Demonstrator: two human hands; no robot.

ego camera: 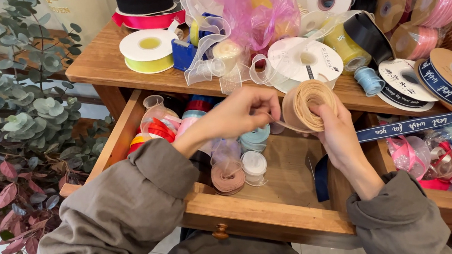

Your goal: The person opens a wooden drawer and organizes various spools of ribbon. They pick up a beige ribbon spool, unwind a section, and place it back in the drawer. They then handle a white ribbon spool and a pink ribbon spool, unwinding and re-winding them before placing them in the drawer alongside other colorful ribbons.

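Head view, both hands raised over the open drawer, just below the front edge of the worktop

Right hand: closed around a roll of tan raffia-like ribbon, fingers wrapped on its right and lower side. Roll sits at the top of that hand, its hollow core facing roughly toward the camera, so the winding axis points toward the viewer, not along the worktop edge

Left hand: fingertips pinched together just left of the roll, apparently on a thin loose end; the strand itself is too fine to make out clearly. Not touching the roll body as far as I can tell

Relation that matters: roll lies to the right of the left hand and level with it, a small gap between them; any free end runs leftward, parallel to the worktop front edge. Right hand is the nearer one, already clamped on the roll

Nearby: white ribbon spool on the worktop directly behind the roll; navy printed ribbon trails off the front edge to the right; small spools in the drawer below the left hand
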